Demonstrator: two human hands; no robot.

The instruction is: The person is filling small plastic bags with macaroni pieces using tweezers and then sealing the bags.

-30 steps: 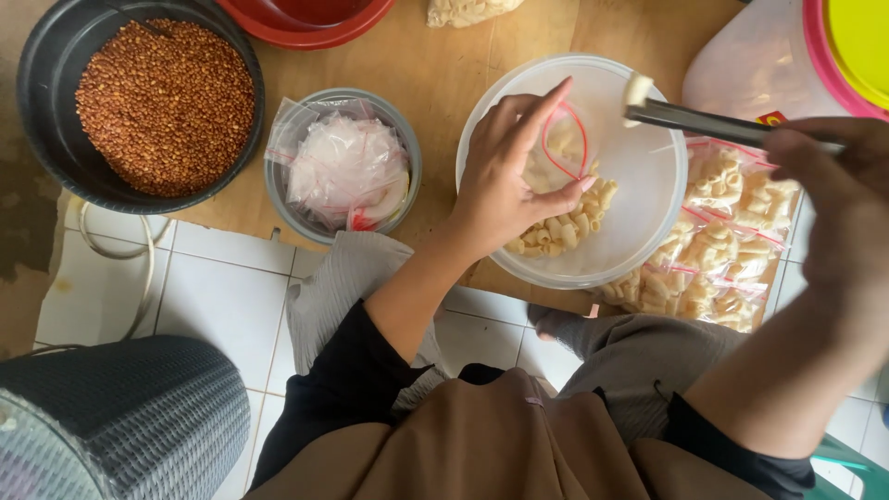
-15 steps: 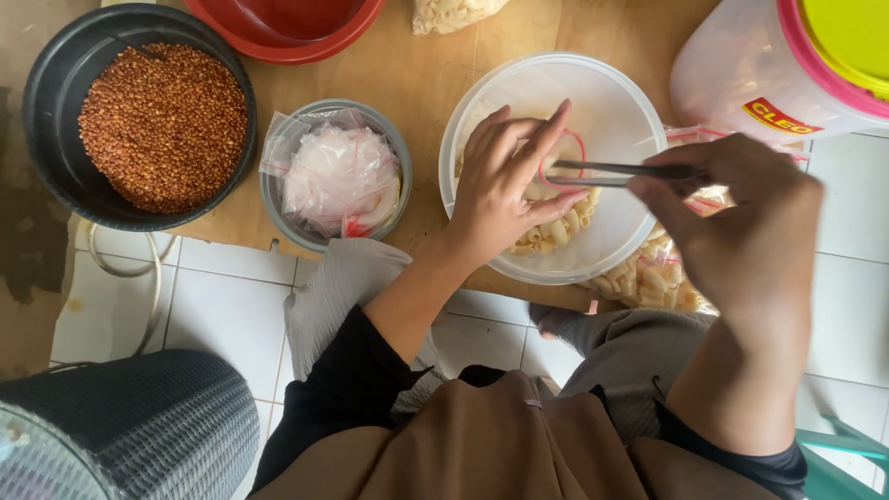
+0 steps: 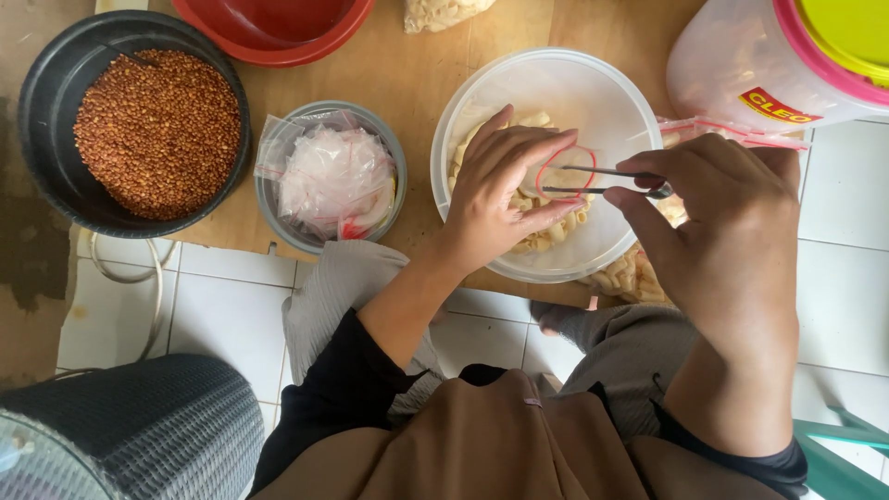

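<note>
My left hand [image 3: 505,190] rests inside a clear plastic bowl [image 3: 593,88] of pale macaroni-like pieces [image 3: 542,236] and holds a small clear bag with a red-edged mouth [image 3: 567,173] open. My right hand [image 3: 718,231] grips metal tongs [image 3: 602,181]. The tong tips reach into the bag's mouth beside my left fingers.
A grey bowl [image 3: 273,218] with small clear bags sits left of the clear bowl. A black bowl [image 3: 51,79] holds reddish-brown grains. A red basin [image 3: 273,28] stands at the back. At right stand a large jar with a pink and yellow lid [image 3: 741,65] and filled bags [image 3: 625,273].
My right hand came down and left with the tongs, from the right of the clear bowl to the bag's mouth. My left hand stayed in the bowl.
</note>
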